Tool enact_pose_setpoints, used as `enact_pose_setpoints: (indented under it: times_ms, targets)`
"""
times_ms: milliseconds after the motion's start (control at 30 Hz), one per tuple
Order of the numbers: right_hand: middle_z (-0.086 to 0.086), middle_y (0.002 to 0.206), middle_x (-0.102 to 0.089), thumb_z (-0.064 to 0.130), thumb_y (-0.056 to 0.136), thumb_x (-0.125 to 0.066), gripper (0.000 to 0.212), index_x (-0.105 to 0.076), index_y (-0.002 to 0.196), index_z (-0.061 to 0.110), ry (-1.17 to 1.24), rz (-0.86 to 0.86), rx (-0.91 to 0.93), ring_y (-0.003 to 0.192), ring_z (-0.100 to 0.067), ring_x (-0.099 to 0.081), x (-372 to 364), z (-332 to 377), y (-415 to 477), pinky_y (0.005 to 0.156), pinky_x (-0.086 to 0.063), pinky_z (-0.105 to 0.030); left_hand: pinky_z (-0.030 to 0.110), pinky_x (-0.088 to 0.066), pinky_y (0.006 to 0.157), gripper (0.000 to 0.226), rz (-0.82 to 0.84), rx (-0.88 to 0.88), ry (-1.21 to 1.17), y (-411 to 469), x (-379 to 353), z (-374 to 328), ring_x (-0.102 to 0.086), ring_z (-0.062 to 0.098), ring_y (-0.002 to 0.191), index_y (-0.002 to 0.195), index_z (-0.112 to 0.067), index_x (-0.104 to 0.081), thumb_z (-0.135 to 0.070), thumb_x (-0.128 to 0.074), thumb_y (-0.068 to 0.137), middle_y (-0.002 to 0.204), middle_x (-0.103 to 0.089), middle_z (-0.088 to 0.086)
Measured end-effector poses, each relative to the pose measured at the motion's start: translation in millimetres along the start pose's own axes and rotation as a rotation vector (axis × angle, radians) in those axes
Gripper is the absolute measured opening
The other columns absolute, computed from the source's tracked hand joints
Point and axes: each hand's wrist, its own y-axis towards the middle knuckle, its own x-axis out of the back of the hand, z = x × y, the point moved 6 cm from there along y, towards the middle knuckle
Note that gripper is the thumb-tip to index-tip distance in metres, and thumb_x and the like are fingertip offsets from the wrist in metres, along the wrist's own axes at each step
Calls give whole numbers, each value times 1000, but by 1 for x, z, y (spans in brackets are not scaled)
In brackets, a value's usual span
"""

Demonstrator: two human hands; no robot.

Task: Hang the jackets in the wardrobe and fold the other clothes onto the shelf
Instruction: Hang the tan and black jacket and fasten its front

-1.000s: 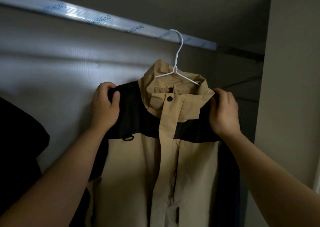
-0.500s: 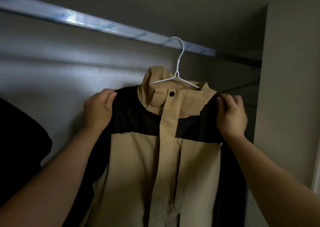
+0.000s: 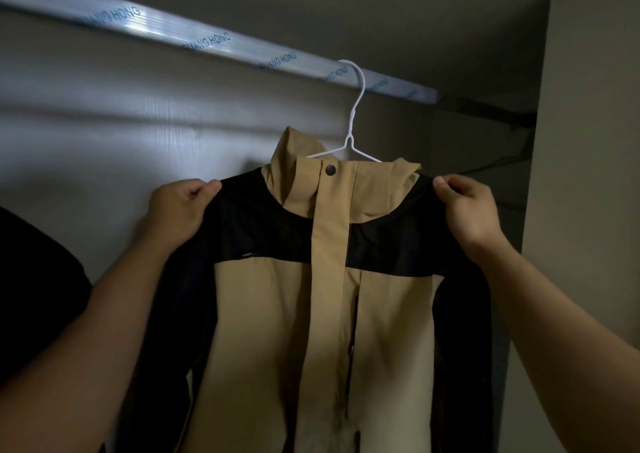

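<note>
Wardrobe: pale back panel fills the dim view, with a side wall on the right.
Jacket: tan and black, it hangs inside the wardrobe with its front to the person. Its long axis runs straight down from collar to a hem out of view.
Rail: silvery, wrapped in printed film, it crosses the top of the view.
Black cloth: at the left edge, near the left forearm; what it is, I cannot tell.
Left hand: fingers curl round the black shoulder on its side, thumb on top.
Right hand: pinches the opposite shoulder the same way.
Hanger: white wire, shoulders inside the collar, hook over the rail, above and midway between the hands.
Bearing: the jacket lies dead ahead between the hands, neither nearer. The hook seems to carry the weight, so letting go evenly should keep it level.
Snap: dark, fastened at the collar.
</note>
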Motion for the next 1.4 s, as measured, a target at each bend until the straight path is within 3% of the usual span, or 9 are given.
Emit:
enact_pose_setpoints:
  times_ms: [133,233,367,567,633,733,967,1200,1400]
  targets:
    - [18,91,-69,46,98,-57,15,-69,92,39,-36,-48,43,88,-5,-67,5,2,1,86,-55,-38,15,-41,51,51,30,206,-329,-13,-14,17,-54,11,59,74,-1,-68,-44,-57,100,67,-60,5]
    - [20,92,-68,46,99,-56,16,-69,95,38,-68,-55,66,91,-5,-66,4,4,-2,85,-54,-36,12,-51,57,31,-4,431,-622,-27,-21,33,-66,0,65,85,-18,-75,-43,-61,99,75,-73,-11]
    - [19,93,-66,42,102,-53,15,-66,97,39,-78,-74,89,88,2,-64,0,8,-6,83,-53,-33,25,-43,56,33,36,322,-209,-34,-28,30,-55,12,69,67,-3,-63,-7,-56,99,69,-60,-1]
    - [10,98,-66,41,102,-48,17,-65,101,40,-164,-59,76,93,-8,-65,-7,18,4,82,-56,-37,37,-46,87,43,-234,141,9,-3,4,-17,-65,34,97,95,-3,-74,-29,-41,107,100,-73,18]
    - [12,95,-66,42,101,-46,18,-64,96,42,-208,-55,89,89,-5,-64,-12,24,6,74,-52,-32,36,-47,86,51,-223,59,-19,5,-5,-45,-65,31,95,99,-11,-75,-40,-33,107,100,-74,10]
    - [11,91,-66,45,101,-45,20,-64,95,40,-231,-60,89,84,-6,-64,-15,25,6,68,-49,-30,38,-46,62,66,-210,-33,72,5,-24,-76,-57,27,64,69,-13,-61,-55,-24,103,66,-61,4]
    - [12,80,-62,42,102,-45,17,-55,88,43,-350,-173,172,79,-3,-60,-18,38,-7,99,-49,-56,33,-23,49,66,-310,16,45,-17,-39,-61,-39,22,47,50,-15,-35,-51,-34,106,47,-37,-2]
    - [15,85,-62,44,102,-45,14,-57,94,44,-409,-105,192,82,-3,-59,-16,53,-8,95,-50,-55,34,-30,55,64,-276,149,-44,-18,-48,-52,-47,29,54,51,-13,-38,-46,-36,105,50,-41,1]
    - [-3,108,-67,68,95,-40,58,-68,112,21,-280,103,-245,84,-15,-59,-13,74,19,77,-43,-36,38,-50,82,65,-37,338,-77,19,-37,-93,-64,35,97,93,-6,-69,-60,-34,97,100,-69,16]
